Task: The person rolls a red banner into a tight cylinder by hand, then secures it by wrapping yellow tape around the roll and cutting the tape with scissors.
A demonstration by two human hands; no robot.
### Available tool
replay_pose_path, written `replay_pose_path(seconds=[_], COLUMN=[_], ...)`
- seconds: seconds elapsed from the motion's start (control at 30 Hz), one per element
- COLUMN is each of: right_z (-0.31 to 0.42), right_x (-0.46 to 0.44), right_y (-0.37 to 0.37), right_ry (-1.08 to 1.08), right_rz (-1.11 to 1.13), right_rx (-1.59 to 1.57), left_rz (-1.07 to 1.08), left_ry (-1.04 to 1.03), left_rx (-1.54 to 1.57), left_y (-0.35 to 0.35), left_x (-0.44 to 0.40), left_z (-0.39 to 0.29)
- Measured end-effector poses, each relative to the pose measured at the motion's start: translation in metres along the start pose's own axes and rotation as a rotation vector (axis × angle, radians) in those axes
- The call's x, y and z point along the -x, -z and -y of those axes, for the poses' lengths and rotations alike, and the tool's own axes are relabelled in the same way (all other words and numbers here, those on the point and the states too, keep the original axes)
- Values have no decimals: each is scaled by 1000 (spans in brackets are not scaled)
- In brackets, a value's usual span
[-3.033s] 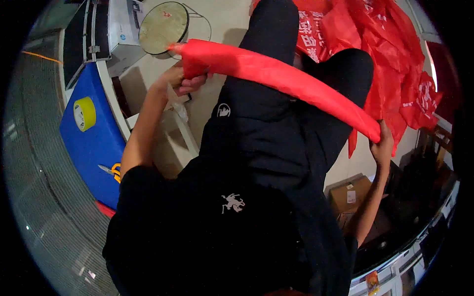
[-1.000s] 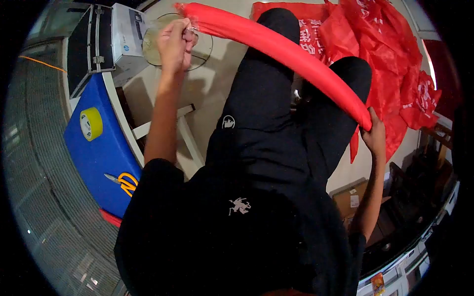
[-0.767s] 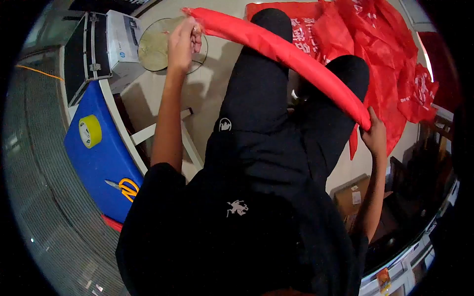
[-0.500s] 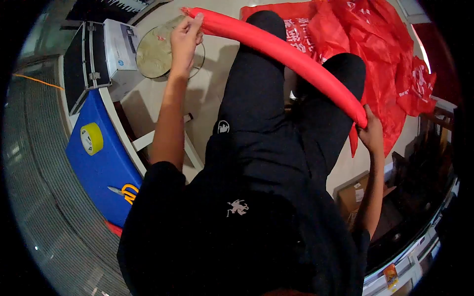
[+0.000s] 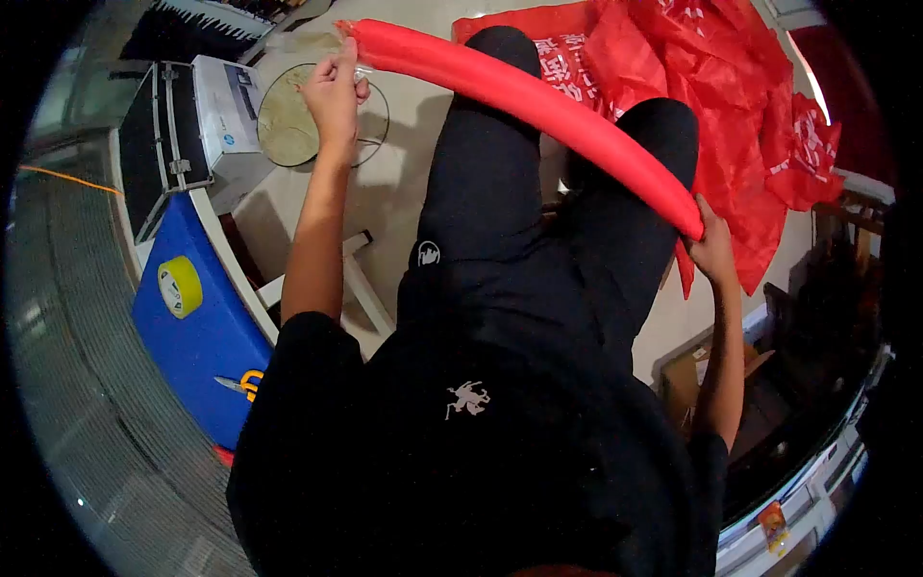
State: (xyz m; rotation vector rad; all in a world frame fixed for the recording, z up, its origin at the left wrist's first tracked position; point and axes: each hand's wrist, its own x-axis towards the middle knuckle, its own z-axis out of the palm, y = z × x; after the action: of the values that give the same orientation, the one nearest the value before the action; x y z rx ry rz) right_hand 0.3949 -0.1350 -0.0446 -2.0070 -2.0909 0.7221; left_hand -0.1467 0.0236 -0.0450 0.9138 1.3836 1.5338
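Observation:
A long, padded-looking red roll (image 5: pixel 538 106) curves across above my thighs, from upper left to lower right. My left hand (image 5: pixel 334 96) pinches its far left end, where the edge looks ragged. A see-through strip like clear tape (image 5: pixel 296 43) shows beside those fingers. At the lower right end, my right hand (image 5: pixel 713 245) is closed round the roll. What fills the roll is hidden. Beneath the right end hangs a narrow red tail of cloth (image 5: pixel 686 274).
Red cloth with white lettering (image 5: pixel 702 125) spreads over the floor ahead. On the blue tabletop (image 5: pixel 197 337) to my left are a yellow tape roll (image 5: pixel 180 287) and orange-handled scissors (image 5: pixel 248 385). A round stool (image 5: pixel 288 120), a black case (image 5: pixel 168 135) and a cardboard box (image 5: pixel 683 380) stand around.
The roll's left end and my left hand have shifted slightly left, and the fingers have a changed grip. The clear strip beside them now shows. My right hand still holds the other end.

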Motion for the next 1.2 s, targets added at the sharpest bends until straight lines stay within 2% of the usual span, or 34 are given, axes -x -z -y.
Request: replay_pose_path(seconds=[0.1, 0.13, 0.27, 0.43, 0.57, 0.67, 0.7, 0.8, 0.83, 0.87, 0.9, 0.97, 1.0, 1.03, 1.1, 1.17, 1.2], right_z=[2, 4, 5, 15, 9, 9, 3, -12, -2, -2, -1, -11, -7, 1, 16, 23, 25], right_x=[-1, -1, 2, 4, 8, 10, 13, 37, 43, 45, 48, 48, 47, 51, 54, 50, 51], right_y=[1, 1, 2, 4, -4, -3, -3, 1, 3, 2, 0, -20, -21, -19, -8, 2, 5], right_ry=[31, 21, 40, -44, 32, -49, -46, -31, -214, -303, -395, -181, -175, -232, -351, -339, -324], right_rz=[-1, 7, -15, 61, -45, -11, -6, -48, 37, 89, 137, -51, -52, -31, -5, -6, 10], right_rx=[5, -83, -38, -42, 2, 9, 11, -63, -188, -249, -305, -380, -389, -448, -560, -461, -364], left_rz=[-17, -7, -50, -138, -123, -197, -203, -562, -661, -499, -427, -354, -258, -159, -140, 82, 85], left_ry=[-3, -17, -74, -15, -23, 17, 18, -43, -62, -206, -109, 1, -34, -65, -6, 24, 31], left_rx=[76, 115, 87, 121, 103, 165, 165, 220, 160, 164, -40, -117, -79, -43, -93, -20, -22], left_y=[2, 3, -5, -3, 5, 11, 36, 165, 194, 187, 189, 171, 162, 154, 150, 174, 156], left_x=[-3, -11, -26, -51, -70, -85, -97, -164, -178, -158, -159, -152, -146, -136, -141, -157, -146], left_z=[-3, -4, -8, 2, 10, 20, 27, 20, -8, -34, -46, -37, -29, -20, 3, 52, 49])
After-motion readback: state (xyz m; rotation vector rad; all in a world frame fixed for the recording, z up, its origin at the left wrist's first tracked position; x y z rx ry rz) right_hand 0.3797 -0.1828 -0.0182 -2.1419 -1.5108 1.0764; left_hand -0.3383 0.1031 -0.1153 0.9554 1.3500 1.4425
